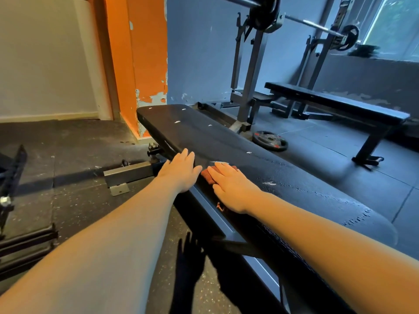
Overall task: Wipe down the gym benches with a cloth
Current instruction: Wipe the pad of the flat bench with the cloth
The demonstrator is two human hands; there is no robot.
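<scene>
Hands meet on a black padded worktop (204,137) that runs from the near right of the gym floor (79,143) to the far middle, its surface scuffed with small white marks. The right grip (229,184) lies palm down with its fingers straight and close together, pressing flat on a reddish-brown cloth (207,176); nothing is curled round the cloth, which shows only as a strip past the fingertips and along the hand's left side. The cloth sits on the pad close to its left edge, about midway along the length in view. The left grip (181,171) is also spread open and holds nothing, its palm resting over that left edge with the fingers pointing to the far end, its fingertips just beside the cloth. Both bare forearms reach in from the near side. Beyond the worktop, at the far right, a second black bench (340,103) stands under a loaded barbell (317,24) on a grey rack (249,75), and a weight plate (269,140) lies on the floor between the two. An orange pillar (140,64) with flaking paint rises at the far end of the worktop.
</scene>
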